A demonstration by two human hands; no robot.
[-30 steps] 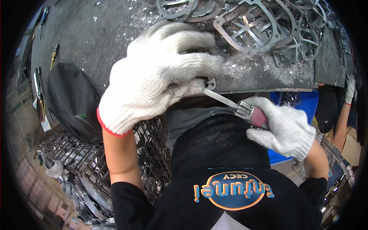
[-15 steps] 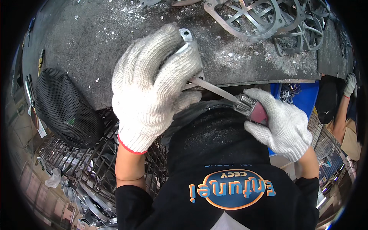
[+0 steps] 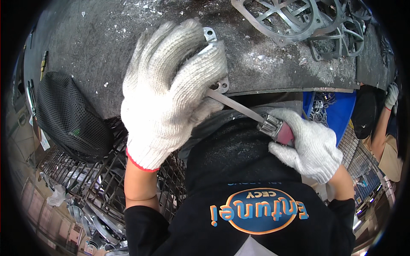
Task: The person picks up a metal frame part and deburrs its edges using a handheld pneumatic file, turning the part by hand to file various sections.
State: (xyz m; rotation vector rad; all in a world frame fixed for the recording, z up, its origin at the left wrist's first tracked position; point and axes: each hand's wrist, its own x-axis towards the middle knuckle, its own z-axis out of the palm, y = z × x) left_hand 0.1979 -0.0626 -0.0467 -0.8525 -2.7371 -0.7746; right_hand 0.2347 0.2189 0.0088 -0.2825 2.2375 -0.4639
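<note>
Tool (image 3: 270,126) shifted slightly left | maroon-handled, flat-bladed | metal part (image 3: 211,39) silvery, holed

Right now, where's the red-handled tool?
In the head view, right of centre: the red-handled tool is in the gloved right hand, its flat blade slanting up-left toward the left hand.

Gloves (image 3: 156,100): matt knitted cloth. Tool blade (image 3: 237,106): smooth metal. Bench (image 3: 98,51): rough, matt. Frames (image 3: 279,39): dull metal.
</note>
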